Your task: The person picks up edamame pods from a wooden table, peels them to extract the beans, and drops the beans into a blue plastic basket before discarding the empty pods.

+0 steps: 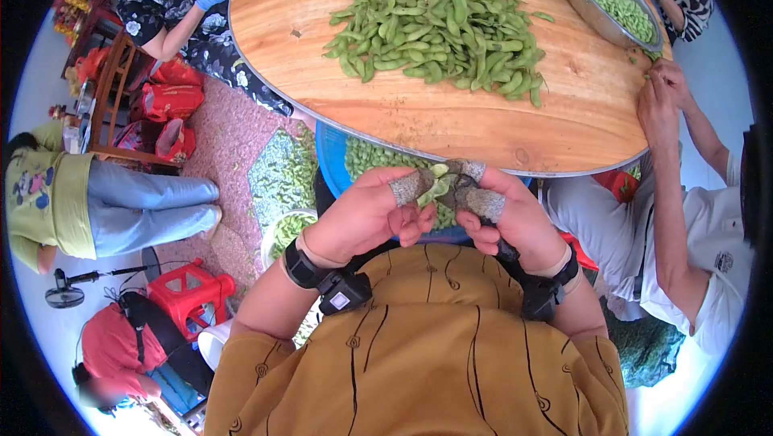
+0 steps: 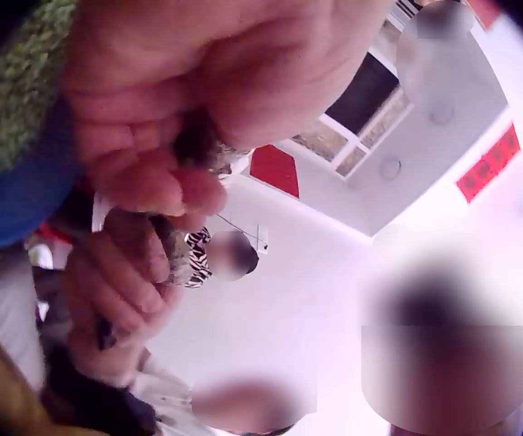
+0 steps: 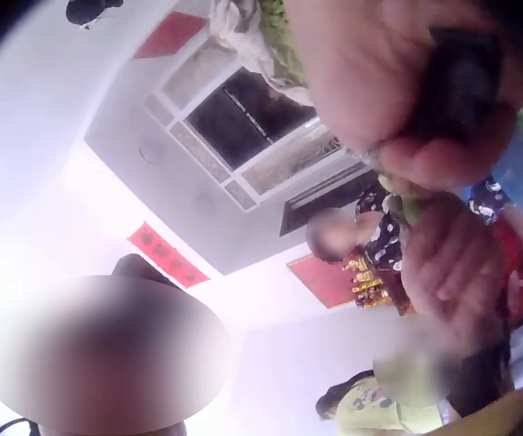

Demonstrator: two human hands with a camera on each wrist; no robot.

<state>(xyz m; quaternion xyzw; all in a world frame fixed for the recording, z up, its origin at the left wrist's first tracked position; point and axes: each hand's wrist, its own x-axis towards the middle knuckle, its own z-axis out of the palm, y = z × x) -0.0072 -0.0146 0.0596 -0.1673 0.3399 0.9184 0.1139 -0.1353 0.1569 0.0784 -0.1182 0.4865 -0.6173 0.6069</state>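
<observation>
Both hands meet just below the table's near edge, over a blue tub (image 1: 328, 154) of shelled beans. A green pod (image 1: 437, 186) is pinched between the grey-covered thumb and finger of the left hand (image 1: 369, 212); the right hand's (image 1: 509, 214) covered fingertips touch its other side. Something dark lies in the right palm, partly under the curled fingers. In the left wrist view the left hand (image 2: 216, 82) hides the pod. In the right wrist view, a bit of green (image 3: 413, 204) shows between the right hand (image 3: 407, 91) and the left hand (image 3: 452, 263).
Piled pods (image 1: 439, 37) lie on the round wooden table (image 1: 322, 98), with a metal bowl of beans (image 1: 618, 13) at its right edge. Other people's hands (image 1: 662, 98) are at the right rim. A white bucket (image 1: 282, 239) and a red stool (image 1: 192, 295) stand to the left.
</observation>
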